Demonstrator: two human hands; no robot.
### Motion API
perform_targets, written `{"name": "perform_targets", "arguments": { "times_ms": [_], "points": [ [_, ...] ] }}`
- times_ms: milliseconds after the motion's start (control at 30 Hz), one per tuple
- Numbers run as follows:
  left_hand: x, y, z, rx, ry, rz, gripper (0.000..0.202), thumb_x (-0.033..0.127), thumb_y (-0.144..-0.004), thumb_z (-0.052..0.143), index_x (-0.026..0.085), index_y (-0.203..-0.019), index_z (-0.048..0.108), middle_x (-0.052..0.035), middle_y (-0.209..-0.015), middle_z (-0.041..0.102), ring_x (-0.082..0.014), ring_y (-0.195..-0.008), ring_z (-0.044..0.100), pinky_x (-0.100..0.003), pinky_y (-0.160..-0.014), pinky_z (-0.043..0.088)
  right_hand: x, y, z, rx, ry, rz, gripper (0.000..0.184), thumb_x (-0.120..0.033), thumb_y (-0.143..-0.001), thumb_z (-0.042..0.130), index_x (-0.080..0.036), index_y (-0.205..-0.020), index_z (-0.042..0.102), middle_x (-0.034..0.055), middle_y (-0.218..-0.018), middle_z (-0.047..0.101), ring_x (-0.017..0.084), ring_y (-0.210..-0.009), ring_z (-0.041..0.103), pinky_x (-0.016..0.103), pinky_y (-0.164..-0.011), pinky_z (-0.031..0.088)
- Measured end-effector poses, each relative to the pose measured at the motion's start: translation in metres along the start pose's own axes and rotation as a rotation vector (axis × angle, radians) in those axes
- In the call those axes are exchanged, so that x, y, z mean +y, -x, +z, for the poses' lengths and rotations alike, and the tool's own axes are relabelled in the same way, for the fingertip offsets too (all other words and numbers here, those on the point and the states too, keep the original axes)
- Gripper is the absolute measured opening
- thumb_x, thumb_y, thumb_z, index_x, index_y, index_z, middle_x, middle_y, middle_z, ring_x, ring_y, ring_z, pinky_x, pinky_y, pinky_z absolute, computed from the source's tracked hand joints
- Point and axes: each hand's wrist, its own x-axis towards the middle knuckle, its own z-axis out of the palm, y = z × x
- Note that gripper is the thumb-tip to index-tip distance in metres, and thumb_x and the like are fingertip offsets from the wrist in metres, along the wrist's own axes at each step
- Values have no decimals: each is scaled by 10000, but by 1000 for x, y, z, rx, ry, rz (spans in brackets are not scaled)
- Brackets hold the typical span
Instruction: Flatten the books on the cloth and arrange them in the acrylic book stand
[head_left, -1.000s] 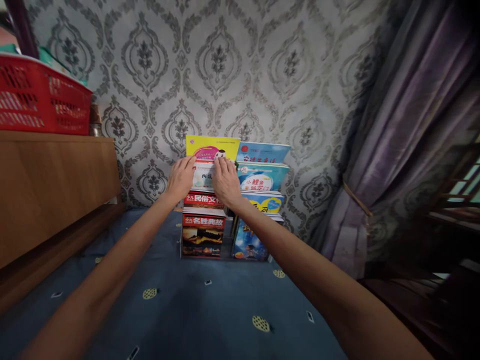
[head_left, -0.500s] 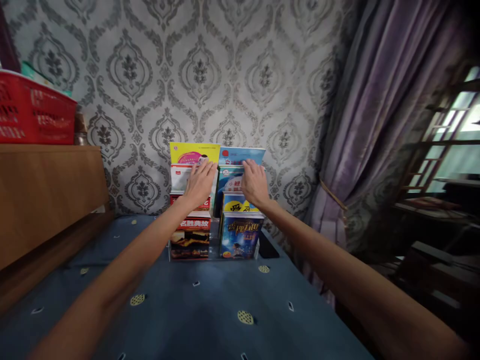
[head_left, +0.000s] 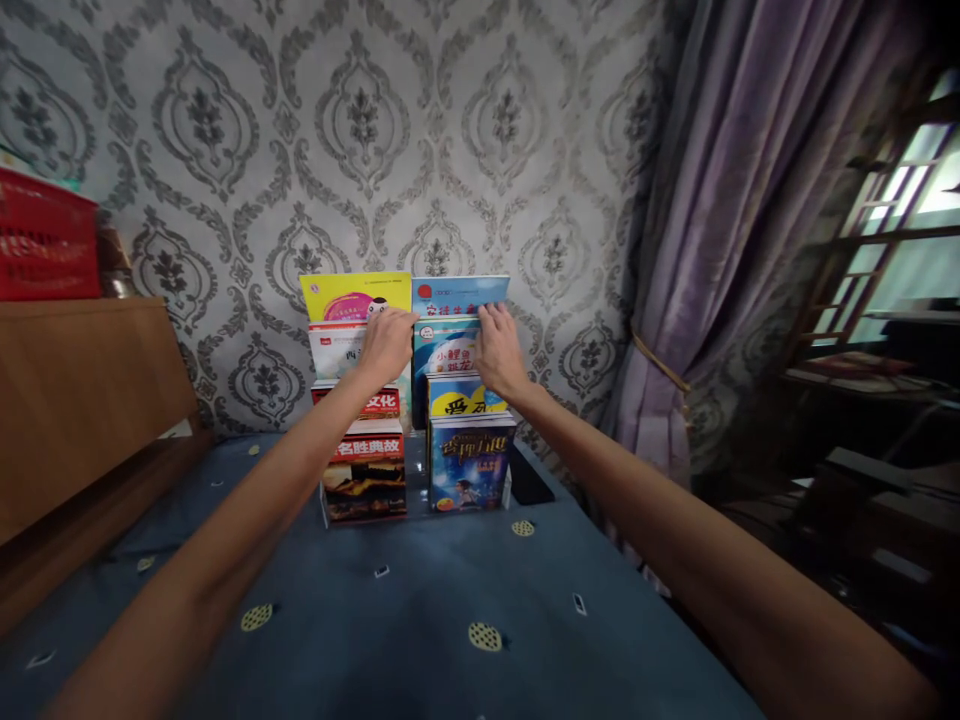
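Observation:
Two columns of books stand upright in stepped rows on a see-through stand. On the left, a yellow book rises at the back, with a white book, a red book and a dark-covered book in front. The right column has a light-blue book, a teal book, a yellow-and-blue book and a dark-blue book. My left hand closes at the white book's upper right corner. My right hand has its fingers bent over the teal book's upper right corner.
A dark flat object lies right of the stand on the blue patterned cloth. To the left is a wooden cabinet carrying a red basket. A purple curtain hangs at the right, before patterned wallpaper.
The view has shifted, so the books appear nearer and further left. My left hand's fingers have gone from stretched out to more bent at the white book. My right hand stays by the teal book.

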Motion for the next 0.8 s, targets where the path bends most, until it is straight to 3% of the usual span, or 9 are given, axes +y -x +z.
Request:
{"name": "perform_targets", "arguments": {
  "times_ms": [167,333,600,700,800],
  "points": [
    [-4,-3,3,14,49,-11,286,96,-912,543,155,-1127,722,-105,-1132,741,-264,-1107,628,-425,-1020,462,-6,0,-2,11,5,28,558,-139,-920,326,-54,-1456,455,218,-1501,505,348,-1469,363,602,-1173,329],
    [-6,-8,4,31,67,-20,256,147,-922,540,165,-1058,755,-106,-1040,758,-270,-1014,651,-451,-979,485,-17,-2,-8,-31,33,77,560,-130,-918,300,6,-1437,460,242,-1499,495,349,-1458,372,568,-1191,308],
    [-8,-12,8,58,76,-12,235,177,-907,543,204,-931,776,-77,-922,761,-229,-935,651,-400,-934,498,-38,4,-11,-118,67,164,608,-109,-914,309,7,-1510,348,237,-1595,360,341,-1518,245,557,-1177,321],
    [-9,-12,7,61,67,-4,226,172,-904,546,209,-949,765,-67,-951,761,-221,-940,648,-391,-940,496,-40,8,-16,-101,94,150,579,-126,-932,314,-6,-1495,377,230,-1574,401,333,-1493,299,541,-1176,315],
    [-7,-12,3,38,38,18,216,171,-915,537,200,-933,750,-68,-944,755,-227,-938,647,-400,-939,496,-38,5,-23,-55,108,103,504,-194,-965,346,-54,-1431,473,227,-1499,505,360,-1415,415,605,-1156,295]
  ]
}}
